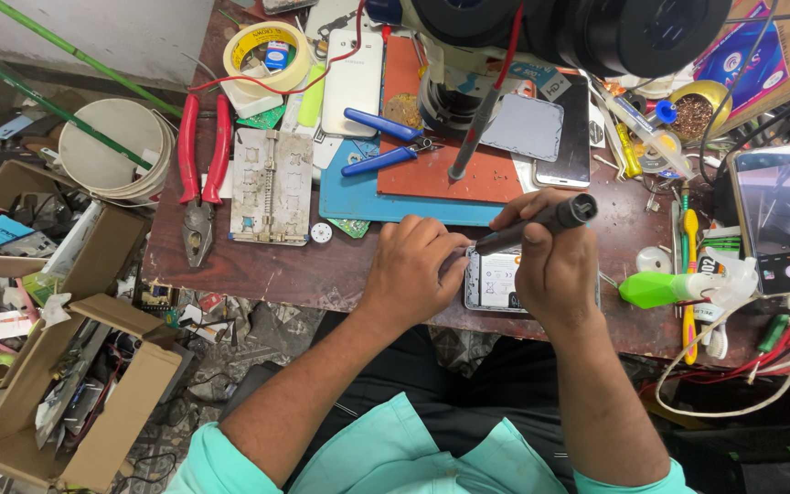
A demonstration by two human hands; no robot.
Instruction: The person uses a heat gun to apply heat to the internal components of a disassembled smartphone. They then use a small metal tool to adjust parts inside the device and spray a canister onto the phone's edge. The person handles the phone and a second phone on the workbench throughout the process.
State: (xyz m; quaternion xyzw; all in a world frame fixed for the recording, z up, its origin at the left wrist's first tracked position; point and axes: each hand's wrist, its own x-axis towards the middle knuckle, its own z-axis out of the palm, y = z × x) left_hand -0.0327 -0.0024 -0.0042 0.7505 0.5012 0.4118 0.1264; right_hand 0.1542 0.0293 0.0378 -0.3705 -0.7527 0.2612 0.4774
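Observation:
An opened phone [497,280] with its back off lies near the front edge of the wooden workbench [258,265]. My left hand [413,265] rests on the phone's left end and steadies it. My right hand [555,270] grips a dark pen-shaped screwdriver [541,222], whose tip points down-left onto the phone's upper left part. Both forearms come up from the bottom of the view, in teal sleeves.
Red-handled pliers [199,174], a metal board holder [272,186], blue cutters [386,142], a tape roll [267,55] and a white phone [352,82] lie at the back left. A green-capped bottle [665,288] and a lit phone [779,220] sit right. Cardboard boxes [93,384] stand on the floor at left.

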